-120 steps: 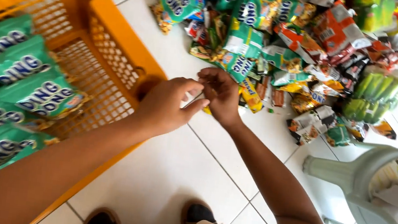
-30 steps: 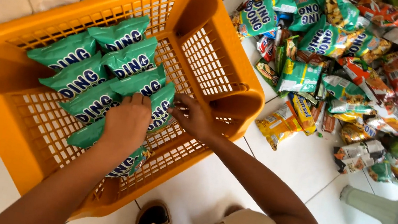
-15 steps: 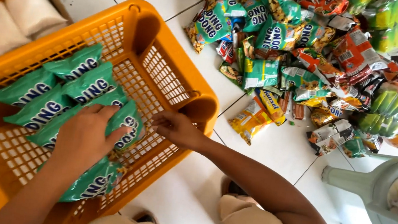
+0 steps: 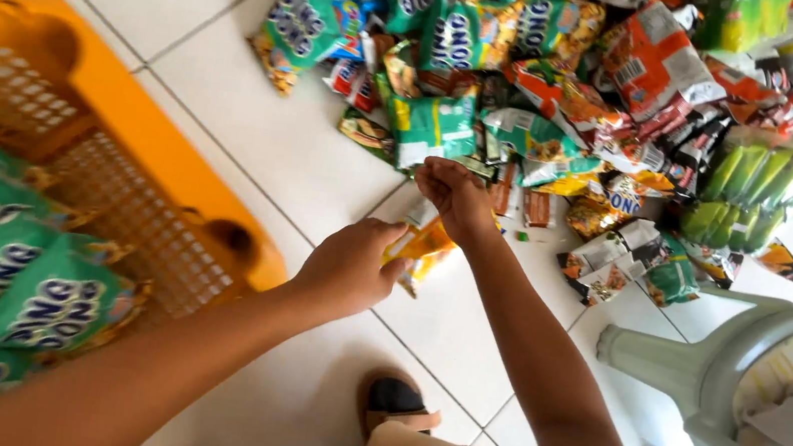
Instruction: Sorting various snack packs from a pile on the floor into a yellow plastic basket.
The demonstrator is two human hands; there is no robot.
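Head view: left hand (image 4: 347, 269) pinches one orange packet (image 4: 422, 246), right hand (image 4: 455, 195) loosely curled, beside one orange basket (image 4: 170, 180).

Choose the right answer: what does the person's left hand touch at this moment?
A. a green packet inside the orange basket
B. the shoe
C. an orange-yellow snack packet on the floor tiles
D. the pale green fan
C: the left hand closes its fingers on the orange-yellow snack packet lying on the white floor tiles, away from the orange basket and the fan.
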